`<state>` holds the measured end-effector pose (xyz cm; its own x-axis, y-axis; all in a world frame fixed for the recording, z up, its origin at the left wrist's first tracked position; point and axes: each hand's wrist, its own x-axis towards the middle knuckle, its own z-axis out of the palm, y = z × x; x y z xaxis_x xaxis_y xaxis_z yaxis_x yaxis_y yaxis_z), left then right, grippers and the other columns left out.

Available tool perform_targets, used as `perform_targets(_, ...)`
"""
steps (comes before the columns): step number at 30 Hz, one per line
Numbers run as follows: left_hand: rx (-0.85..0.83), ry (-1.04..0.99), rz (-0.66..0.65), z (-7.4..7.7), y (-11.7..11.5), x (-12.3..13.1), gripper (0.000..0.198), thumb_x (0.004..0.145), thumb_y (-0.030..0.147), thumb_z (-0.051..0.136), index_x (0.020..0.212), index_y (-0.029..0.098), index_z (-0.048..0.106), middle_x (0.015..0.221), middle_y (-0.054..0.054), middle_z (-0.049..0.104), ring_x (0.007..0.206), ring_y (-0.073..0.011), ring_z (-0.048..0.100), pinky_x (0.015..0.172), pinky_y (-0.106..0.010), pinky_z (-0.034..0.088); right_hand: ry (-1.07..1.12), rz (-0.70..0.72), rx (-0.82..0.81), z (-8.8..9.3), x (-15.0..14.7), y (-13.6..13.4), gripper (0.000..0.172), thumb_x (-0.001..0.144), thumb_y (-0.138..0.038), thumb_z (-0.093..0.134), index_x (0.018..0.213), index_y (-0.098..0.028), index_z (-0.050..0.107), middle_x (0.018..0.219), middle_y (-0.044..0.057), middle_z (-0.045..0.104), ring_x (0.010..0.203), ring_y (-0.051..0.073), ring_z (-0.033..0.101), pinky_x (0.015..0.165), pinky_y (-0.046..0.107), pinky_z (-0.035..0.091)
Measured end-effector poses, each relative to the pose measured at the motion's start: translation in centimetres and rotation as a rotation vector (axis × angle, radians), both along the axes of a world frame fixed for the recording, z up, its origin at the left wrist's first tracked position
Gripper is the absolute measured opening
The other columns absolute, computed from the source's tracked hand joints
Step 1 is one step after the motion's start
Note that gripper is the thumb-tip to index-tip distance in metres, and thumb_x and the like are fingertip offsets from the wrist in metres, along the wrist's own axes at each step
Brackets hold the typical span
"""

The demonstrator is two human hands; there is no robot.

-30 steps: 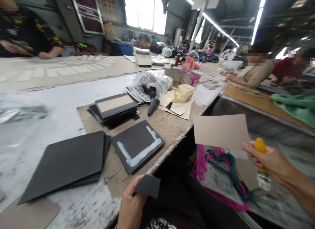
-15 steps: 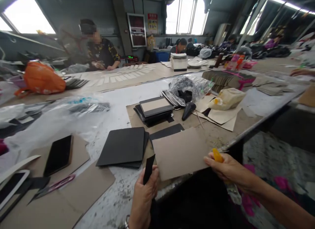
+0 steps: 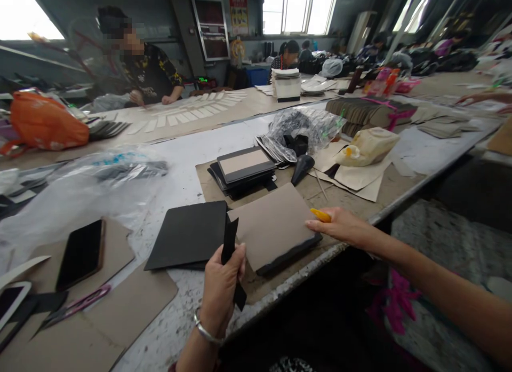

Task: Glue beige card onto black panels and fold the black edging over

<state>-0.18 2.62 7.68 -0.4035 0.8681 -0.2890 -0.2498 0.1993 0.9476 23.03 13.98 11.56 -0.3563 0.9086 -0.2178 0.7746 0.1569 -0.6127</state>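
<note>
Nearby, black boards (image 3: 188, 233), left hand (image 3: 220, 278) around black strip (image 3: 229, 239), right hand (image 3: 342, 226) around yellow handle (image 3: 320, 215).

A long white table (image 3: 190, 150) in front of me, a brown table (image 3: 256, 108) past it, a dark gray wall (image 3: 152, 20), a big bright window (image 3: 296, 12), a red and yellow poster (image 3: 239, 17).

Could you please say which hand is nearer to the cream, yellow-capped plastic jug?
Right. The right hand touches the tan rectangular board, on the near side of the jug; the left hand, gripping a flat black strip, is farther off, leftward.
</note>
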Motion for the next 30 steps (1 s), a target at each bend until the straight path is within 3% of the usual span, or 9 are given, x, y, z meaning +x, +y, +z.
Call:
perform_targets(4, -0.049, 0.12, -0.033, -1.2, 1.4, 0.2, 0.035, 0.064, 0.044, 0.069, 0.062, 0.016, 0.049, 0.043, 0.006, 0.044, 0.039, -0.0058, 0.032, 0.039, -0.019, 0.023, -0.178, 0.04, -0.045, -1.4, 0.1, 0.9, 0.037, 0.077, -0.05, 0.048, 0.071, -0.017, 0.063, 0.063, 0.002, 0.061, 0.063, 0.018, 0.056, 0.056, 0.025, 0.037)
perform_targets(11, -0.13, 0.226, -0.051, -3.2, 1.6, 0.6, 0.033, 0.064, 0.046, 0.066, 0.059, 0.015, 0.053, 0.04, 0.004, 0.046, 0.036, -0.0069, 0.033, 0.038, -0.02, 0.023, -0.347, 0.064, -0.01, -3.5, 0.4, 0.7, 0.036, 0.082, -0.049, 0.045, 0.073, -0.018, 0.061, 0.073, 0.006, 0.065, 0.071, 0.02, 0.059, 0.061, 0.025, 0.038)
perform_targets(23, -0.172, 0.188, -0.027, -3.4, 1.6, 0.9, 0.029, 0.064, 0.041, 0.066, 0.061, 0.015, 0.054, 0.04, 0.004, 0.049, 0.035, -0.0061, 0.032, 0.037, -0.019, 0.023, -0.51, 0.107, 0.025, -4.0, 0.6, 1.0, 0.039, 0.083, -0.052, 0.043, 0.084, -0.02, 0.065, 0.082, 0.007, 0.068, 0.081, 0.024, 0.062, 0.063, 0.027, 0.037)
perform_targets(30, -0.182, 0.173, -0.024, -3.3, 1.4, 1.1, 0.027, 0.065, 0.04, 0.065, 0.063, 0.015, 0.055, 0.04, 0.004, 0.05, 0.035, -0.006, 0.034, 0.037, -0.018, 0.024, -0.462, 0.088, -0.021, -3.8, 0.6, 0.9, 0.037, 0.084, -0.05, 0.043, 0.088, -0.02, 0.066, 0.082, 0.006, 0.068, 0.079, 0.023, 0.062, 0.065, 0.027, 0.039)
